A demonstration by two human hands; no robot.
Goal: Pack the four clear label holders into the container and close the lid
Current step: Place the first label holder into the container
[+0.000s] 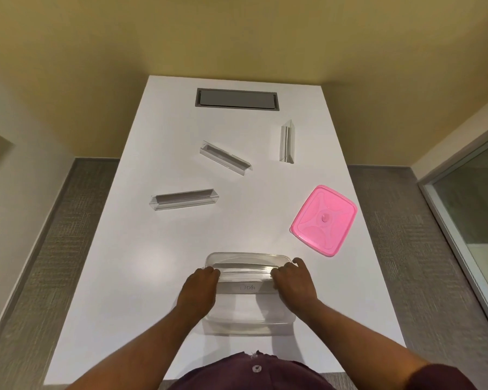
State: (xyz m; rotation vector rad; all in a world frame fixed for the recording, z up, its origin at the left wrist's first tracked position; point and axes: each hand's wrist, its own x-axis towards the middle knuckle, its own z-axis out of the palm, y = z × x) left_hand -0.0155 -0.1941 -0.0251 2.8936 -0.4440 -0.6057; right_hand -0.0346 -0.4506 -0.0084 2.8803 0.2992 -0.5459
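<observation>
A clear rectangular container (248, 322) stands open at the table's near edge. Both hands hold one clear label holder (245, 273) by its ends, level over the container's far half: my left hand (200, 288) at its left end, my right hand (292, 282) at its right end. Three more clear label holders lie on the white table: one (184, 199) at mid left, one (225, 157) angled in the middle, one (287, 142) lying lengthwise at the far right. The pink lid (324, 220) lies flat to the right of the container, apart from it.
A grey recessed cable hatch (237, 99) sits in the white table (124, 277) at its far end. Grey carpet runs along both sides of the table, and a glass partition (468, 209) stands at the right. A yellow wall is behind.
</observation>
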